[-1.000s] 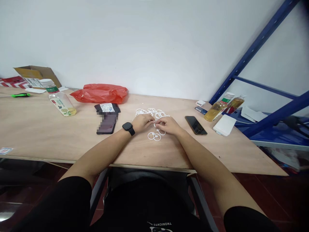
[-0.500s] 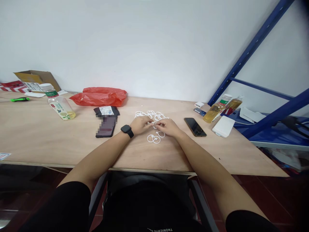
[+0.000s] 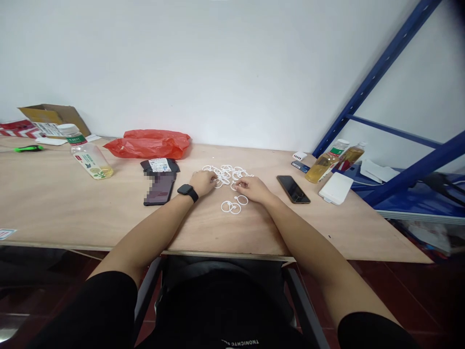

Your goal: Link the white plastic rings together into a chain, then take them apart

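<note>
Several white plastic rings with small round tabs lie in a loose pile on the wooden table. At the pile's left edge is my left hand, its fingers closed in a pinch on a white ring. My right hand, to the right, pinches another white ring between thumb and finger. A gap now separates the two hands. Nearer to me, a small group of white rings lies flat, two of them overlapping.
A dark phone and a white case lie at right, by a tea-coloured bottle. To the left are a black package, a red plastic bag and a tilted bottle. A blue metal frame stands at right.
My left hand has moved left, away from my right hand, to the left edge of the pile. My right hand has stayed nearly in place with its ring.
</note>
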Motion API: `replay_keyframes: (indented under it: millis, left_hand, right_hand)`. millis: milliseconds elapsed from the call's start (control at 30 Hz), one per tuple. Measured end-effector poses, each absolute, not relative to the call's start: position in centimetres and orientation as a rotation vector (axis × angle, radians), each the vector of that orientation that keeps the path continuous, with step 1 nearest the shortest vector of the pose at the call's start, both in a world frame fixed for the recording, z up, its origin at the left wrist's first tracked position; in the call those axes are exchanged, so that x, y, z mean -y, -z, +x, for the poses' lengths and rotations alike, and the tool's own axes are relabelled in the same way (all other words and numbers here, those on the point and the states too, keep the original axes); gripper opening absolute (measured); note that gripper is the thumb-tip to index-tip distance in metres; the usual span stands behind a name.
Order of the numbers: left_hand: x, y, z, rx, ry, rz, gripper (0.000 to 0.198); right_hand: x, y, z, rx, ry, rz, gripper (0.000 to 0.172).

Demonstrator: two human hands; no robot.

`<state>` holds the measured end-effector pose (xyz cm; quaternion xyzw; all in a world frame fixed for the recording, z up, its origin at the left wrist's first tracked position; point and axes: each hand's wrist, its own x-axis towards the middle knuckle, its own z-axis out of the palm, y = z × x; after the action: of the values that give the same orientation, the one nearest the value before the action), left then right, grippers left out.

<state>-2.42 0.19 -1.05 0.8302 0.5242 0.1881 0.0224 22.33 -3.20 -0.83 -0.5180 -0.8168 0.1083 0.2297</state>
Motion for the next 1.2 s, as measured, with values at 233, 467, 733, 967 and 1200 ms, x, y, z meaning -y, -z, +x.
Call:
replay_keyframes:
  millis: [233,467,733,967,1200]
  left_hand:
    - [0.0,0.7,-2.2,-1.634,-0.692,2.578,0.025]
    - [0.0,0.6,-2.2,-1.576,-0.919,2.519,0.023]
    - [0.5,0.5,-1.6,-1.403,-1.013,2.539,0.022]
    - [0.8,0.6,-1.4,-1.346,-1.052,2.581,0.017]
    - [1.5,0.6,-0.7,-1.319,-1.018,2.581,0.017]
  right_hand:
    - [3.3,0.6,22.3,2.389,-0.264,-1.492,0.019]
    - [3.6,0.2,22.2,2.379,-0.134,-1.655,0.04]
    - [3.2,0.8,22.4,2.297,-0.121,-1.33,0.023]
    - [3.5,0.7,22.2,2.238,-0.3,-1.341,0.016]
    - [4.5,0.0,21.0,2.204,-0.206,-1.093,0.024]
